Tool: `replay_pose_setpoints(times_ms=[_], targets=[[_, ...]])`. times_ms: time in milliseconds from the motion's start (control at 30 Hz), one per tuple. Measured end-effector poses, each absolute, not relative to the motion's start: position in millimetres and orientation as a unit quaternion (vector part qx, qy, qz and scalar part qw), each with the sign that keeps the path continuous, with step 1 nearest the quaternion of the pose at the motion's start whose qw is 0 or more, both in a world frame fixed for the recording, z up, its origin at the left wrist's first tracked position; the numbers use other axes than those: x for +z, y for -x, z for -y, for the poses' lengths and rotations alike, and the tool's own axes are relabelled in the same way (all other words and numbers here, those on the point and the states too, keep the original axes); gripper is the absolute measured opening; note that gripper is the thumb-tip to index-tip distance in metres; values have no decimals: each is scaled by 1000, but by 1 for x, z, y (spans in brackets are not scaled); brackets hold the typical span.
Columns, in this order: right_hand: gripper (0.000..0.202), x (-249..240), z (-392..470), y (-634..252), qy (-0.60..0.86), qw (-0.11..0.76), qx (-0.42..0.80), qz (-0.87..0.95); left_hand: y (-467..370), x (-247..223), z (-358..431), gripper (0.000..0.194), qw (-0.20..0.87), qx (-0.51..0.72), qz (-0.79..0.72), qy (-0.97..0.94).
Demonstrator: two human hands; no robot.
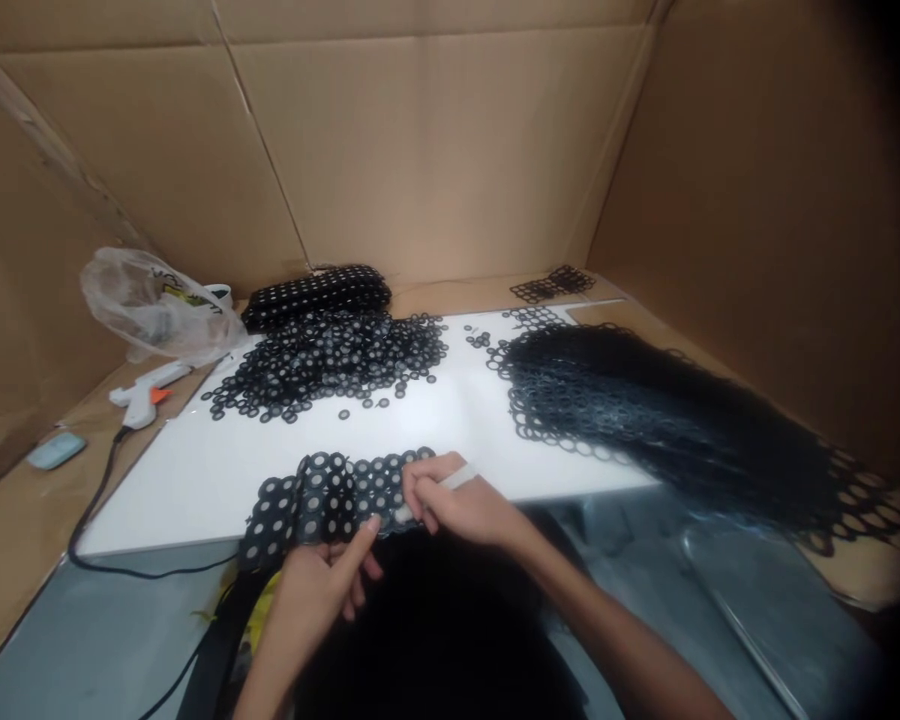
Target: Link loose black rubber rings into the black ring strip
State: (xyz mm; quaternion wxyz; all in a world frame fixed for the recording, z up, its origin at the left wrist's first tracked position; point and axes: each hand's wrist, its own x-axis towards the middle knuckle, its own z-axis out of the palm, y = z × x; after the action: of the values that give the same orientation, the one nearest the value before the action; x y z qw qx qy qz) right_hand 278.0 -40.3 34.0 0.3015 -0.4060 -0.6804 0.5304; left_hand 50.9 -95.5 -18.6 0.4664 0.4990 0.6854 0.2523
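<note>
Fingers of the right hand: closed round a slim white stick, lower end pointing down at the dotted sheet. Fingers of the left hand: thumb laid on the near edge of the same sheet, remaining fingers curled below it; how firmly they pinch cannot be told. Dotted sheet, black with pale round spots: placed between and beyond the hands, at the near edge of the white board, its left end bent and reaching over that edge. Risk, judged: sheet slipping toward the lap, should the left thumb lift while the overhang pulls. Risk: stick skidding across the spots or pricking the left thumb, the two lying close together. Risk: spots falling out of line, if the bent part shifts under pressure. Farther out, loose small rings, one heap, a few strays in front; a sweep of the left arm or sheet might scatter them. To the right, black netting, piled and running past the board; a sleeve or elbow could snag its loops. To the left, glue gun with black cord trailing toward the person; a tug there could drag it. Behind it, clear plastic bag.
</note>
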Motion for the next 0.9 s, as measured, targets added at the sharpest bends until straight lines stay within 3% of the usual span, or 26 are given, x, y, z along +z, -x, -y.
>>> replay_pose_setpoints(times_ms=[267,500,733,900], targets=[[25,31,42,-278,397,304,507,702,-52,-16,96,77,490,262,-682,-477],[26,28,54,-266,444,284,384,758,-53,-17,97,76,482,269,-689,-469],[25,33,42,-277,393,300,543,679,-50,-20,94,75,487,287,-684,-462],[25,37,39,-288,404,313,541,668,-51,-23,93,76,469,287,-695,-463]])
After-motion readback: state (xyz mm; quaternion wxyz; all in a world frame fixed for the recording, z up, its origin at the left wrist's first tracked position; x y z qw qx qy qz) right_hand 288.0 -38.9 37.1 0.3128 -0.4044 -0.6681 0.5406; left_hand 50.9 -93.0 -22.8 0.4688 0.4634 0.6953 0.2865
